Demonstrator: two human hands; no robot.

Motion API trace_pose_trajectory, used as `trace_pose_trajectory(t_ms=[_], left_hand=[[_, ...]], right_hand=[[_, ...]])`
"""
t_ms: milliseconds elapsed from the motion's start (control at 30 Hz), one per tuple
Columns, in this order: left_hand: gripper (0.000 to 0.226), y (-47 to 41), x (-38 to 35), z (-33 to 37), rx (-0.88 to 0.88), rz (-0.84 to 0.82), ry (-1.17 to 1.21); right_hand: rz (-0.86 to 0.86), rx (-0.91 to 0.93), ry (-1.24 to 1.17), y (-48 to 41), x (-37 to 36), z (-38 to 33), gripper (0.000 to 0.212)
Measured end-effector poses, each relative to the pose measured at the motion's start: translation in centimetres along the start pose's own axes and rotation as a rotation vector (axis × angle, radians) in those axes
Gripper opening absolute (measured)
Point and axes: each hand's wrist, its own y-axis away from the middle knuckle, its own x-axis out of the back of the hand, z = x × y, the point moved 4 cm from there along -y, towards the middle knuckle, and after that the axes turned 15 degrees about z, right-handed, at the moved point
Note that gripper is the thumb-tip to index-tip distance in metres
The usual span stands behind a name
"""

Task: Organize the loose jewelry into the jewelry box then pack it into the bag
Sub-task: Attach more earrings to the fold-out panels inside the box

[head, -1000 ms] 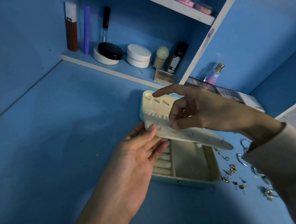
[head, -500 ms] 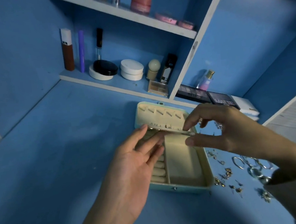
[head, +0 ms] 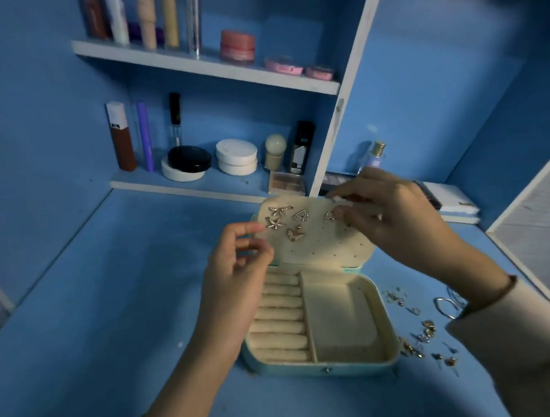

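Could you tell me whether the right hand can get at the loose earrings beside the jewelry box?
Probably yes: the loose earrings lie uncovered on the desk near that arm, though the right hand pinches the earring panel and must release it.

The right hand (head: 399,220) pinches the top right corner of a soft cream flap dotted with tiny holes (head: 321,247). The flap stands up at the back of an open mint-green jewelry box with a cream inside (head: 316,370). Between the fingertips of the two hands, sparkly gold earrings (head: 295,234) are pinned on the flap. The left hand (head: 236,279) has its curled fingers (head: 248,227) at the flap's left edge, but it is hard to tell if they grip it. Below the right wrist, small loose gold and silver jewelry (head: 423,332) lies on the blue table (head: 108,308), just beside the box.
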Motion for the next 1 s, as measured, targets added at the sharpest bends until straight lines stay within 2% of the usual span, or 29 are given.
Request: trace_pose_trajectory(t_ms=[100,300,367,433,500,600,667,733,800,1000], left_hand=[[0.035,-1.4,-0.4,0.0,-0.282,0.04,-0.213],[0.029,-2.8,-1.6,-1.5,-0.402,-0.033,-0.231],[0.027,-3.2,-1.7,-2.1,-0.405,-0.021,-0.243],[0.029,-3.5,-1.6,-2.3,-0.401,-0.018,-0.249],[0.031,-3.6,-1.7,-2.3,-0.387,-0.025,-0.247],[0.034,-3.6,-1.8,-2.5,-0.359,-0.042,-0.214],[0.034,-3.6,-1.9,-2.7,-0.367,-0.044,-0.219],[0.033,-3.7,-1.8,-2.6,-0.374,-0.039,-0.217],[0.034,-3.9,-1.8,-2.7,-0.376,-0.036,-0.221],[0.034,-3.9,-1.8,-2.8,-0.371,-0.042,-0.236]], right_hand=[[0.054,0.041,0.073,0.1,-0.3,0.1,0.033],[-0.03,0.033,0.061,1.7,-0.1,1.3,0.048],[-0.01,0.047,0.096,2.6,0.4,1.7,0.046],[0.055,0.041,0.121,3.5,1.2,1.9,0.034],[0.049,0.007,0.141,4.7,2.0,2.5,0.02],[-0.201,-0.082,0.141,6.7,2.5,4.0,0.003],[-0.4,-0.137,0.144,8.1,2.8,4.7,0.005],[-0.52,-0.147,0.162,9.3,3.1,5.0,0.006],[-0.575,-0.149,0.182,10.1,3.4,5.2,0.009],[-0.588,-0.204,0.207,11.1,4.6,6.1,0.016]])
